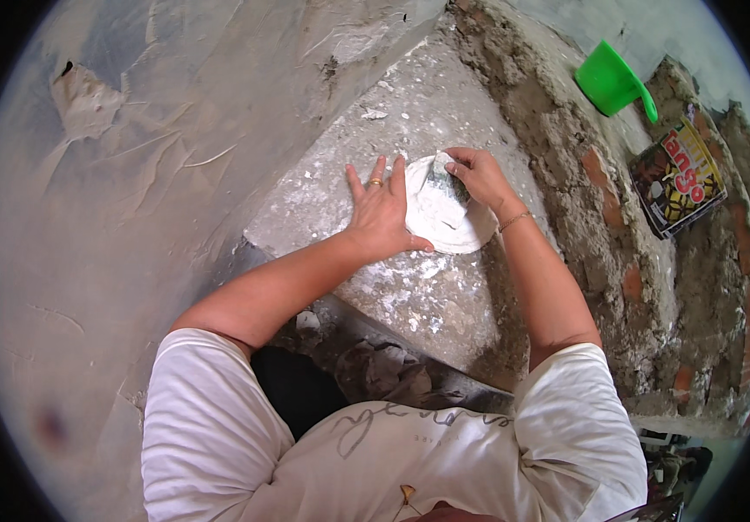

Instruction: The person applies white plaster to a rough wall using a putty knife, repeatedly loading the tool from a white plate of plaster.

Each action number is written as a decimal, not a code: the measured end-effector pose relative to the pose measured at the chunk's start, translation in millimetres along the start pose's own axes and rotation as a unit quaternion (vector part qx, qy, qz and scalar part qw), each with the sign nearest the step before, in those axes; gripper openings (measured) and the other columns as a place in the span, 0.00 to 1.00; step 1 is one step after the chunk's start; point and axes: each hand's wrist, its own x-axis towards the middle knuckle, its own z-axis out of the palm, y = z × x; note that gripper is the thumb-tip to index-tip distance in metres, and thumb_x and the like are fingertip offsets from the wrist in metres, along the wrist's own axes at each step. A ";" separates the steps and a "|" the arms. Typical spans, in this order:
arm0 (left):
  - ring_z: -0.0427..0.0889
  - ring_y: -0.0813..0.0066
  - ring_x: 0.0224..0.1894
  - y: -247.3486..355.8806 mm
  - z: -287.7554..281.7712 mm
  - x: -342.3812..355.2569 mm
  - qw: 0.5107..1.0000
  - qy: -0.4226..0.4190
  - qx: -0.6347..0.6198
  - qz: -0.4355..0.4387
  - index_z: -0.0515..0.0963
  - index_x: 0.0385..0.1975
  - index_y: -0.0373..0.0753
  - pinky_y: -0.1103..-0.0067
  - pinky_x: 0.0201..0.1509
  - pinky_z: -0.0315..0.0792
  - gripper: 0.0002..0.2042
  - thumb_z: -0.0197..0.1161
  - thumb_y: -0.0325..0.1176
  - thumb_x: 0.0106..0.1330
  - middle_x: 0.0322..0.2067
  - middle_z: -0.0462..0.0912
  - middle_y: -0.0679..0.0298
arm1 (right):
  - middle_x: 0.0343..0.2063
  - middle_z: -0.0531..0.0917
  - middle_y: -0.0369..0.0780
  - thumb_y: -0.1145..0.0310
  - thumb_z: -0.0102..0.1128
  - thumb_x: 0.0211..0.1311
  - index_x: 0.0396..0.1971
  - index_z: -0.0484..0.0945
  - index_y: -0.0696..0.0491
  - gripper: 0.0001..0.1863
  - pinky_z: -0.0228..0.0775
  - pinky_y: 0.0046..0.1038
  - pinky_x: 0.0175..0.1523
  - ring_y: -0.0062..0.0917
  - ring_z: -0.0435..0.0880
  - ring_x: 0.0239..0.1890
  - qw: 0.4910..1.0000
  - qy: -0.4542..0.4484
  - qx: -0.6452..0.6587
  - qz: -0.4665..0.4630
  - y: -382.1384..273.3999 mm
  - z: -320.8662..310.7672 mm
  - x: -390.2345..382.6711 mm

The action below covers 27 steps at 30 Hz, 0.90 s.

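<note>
A grey plastered wall (175,217), creased and peeling in places, takes up the whole left side, and rough steps (566,148) climb along the right, with reddish brick showing through crumbly mortar. Between them lies a pale concrete slab (418,322), spotted with white splashes. The person leans over it in a white T-shirt (445,452), both bare forearms reaching forward. On the steps to the right rests a dark printed bag (679,178) with yellow shapes on it, and just beyond it a bright green dipper (606,78), its handle pointing toward the bag. The round dish (458,250) sits on the slab between the two hands, its inside coated with white paste (436,217). The left hand (379,213) is spread wide along the dish's left edge, fingers pointing away from the body and thumb at the near rim, so it steadies rather than grasps. The right hand (484,178) pinches a small flat piece (445,178) over the far side of the dish (too smeared with white to say what it is). A thin bracelet (514,222) circles the right wrist, and a gold ring (376,182) shows on a left finger.
</note>
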 end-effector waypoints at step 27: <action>0.26 0.32 0.71 -9.2 10.5 -3.2 0.981 0.043 0.123 0.142 0.73 0.57 0.31 0.31 0.60 0.18 0.44 0.64 0.65 0.49 0.67 0.52 0.36 | 0.45 0.82 0.50 0.61 0.53 0.64 0.51 0.78 0.53 0.19 0.70 0.40 0.53 0.45 0.80 0.50 0.950 0.165 -0.136 0.230 -32.4 22.6 -73.9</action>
